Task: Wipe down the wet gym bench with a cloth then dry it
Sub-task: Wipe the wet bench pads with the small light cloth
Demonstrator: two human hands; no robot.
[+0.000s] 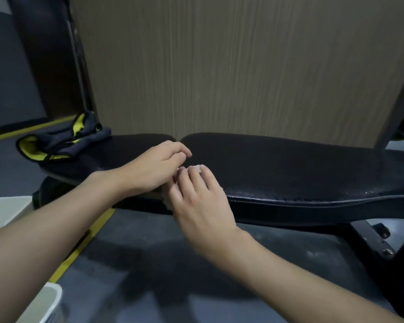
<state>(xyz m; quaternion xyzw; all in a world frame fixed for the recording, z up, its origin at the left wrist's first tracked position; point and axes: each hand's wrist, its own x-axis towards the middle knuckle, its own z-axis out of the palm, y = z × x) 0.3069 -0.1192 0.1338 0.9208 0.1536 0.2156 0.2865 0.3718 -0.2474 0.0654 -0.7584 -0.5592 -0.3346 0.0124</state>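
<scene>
Two hands meet at the near edge of the black bench surface [289, 164]: the right hand [196, 201] wraps its fingers over a small white cloth [196, 168], mostly hidden beneath them, while the left hand [154, 166] curls in at its 11 o'clock, whether gripping the cloth I can't tell. I'd spread the cloth flat first, then sweep toward 3 o'clock where droplets [359, 193] glisten, avoiding the dark-and-yellow bundle [63, 142] at 10 o'clock.

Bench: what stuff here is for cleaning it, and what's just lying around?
For the job: gym bench, white cloth, left hand and right hand holding the cloth.
Just lying about: navy-and-yellow gear on the bench's end, white container, yellow floor tape.
</scene>
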